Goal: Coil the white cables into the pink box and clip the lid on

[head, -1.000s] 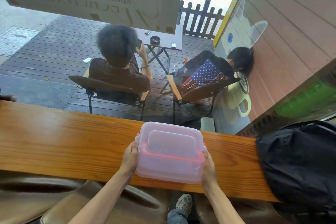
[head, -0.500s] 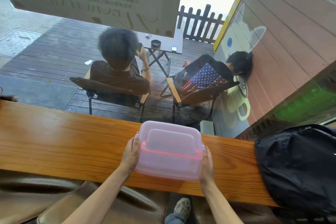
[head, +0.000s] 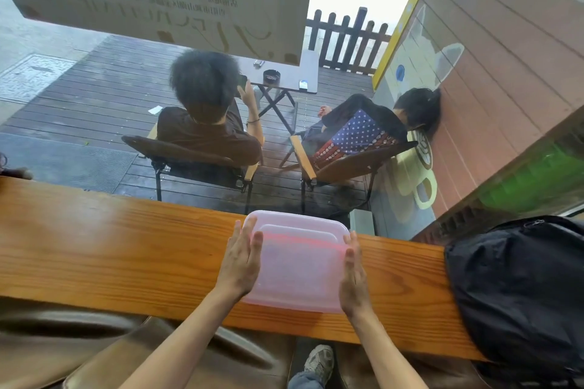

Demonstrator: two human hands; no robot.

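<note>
A translucent pink box (head: 298,271) with its lid on sits on the narrow wooden counter (head: 94,249) in front of me, tilted with its near side raised toward me. My left hand (head: 241,257) lies flat against its left side, fingers straight. Along the box's right side my right hand (head: 354,275) presses with straight fingers. No white cables show; the box's contents cannot be made out through the cloudy plastic.
A black backpack (head: 518,290) lies on the counter's right end. A window stands just behind the counter; outside, two people sit in chairs at a small table. Brown leather seats (head: 79,341) are below the counter's near edge.
The box has tipped so its near side faces me more. Both hands have slid up along its sides with fingers now straight.
</note>
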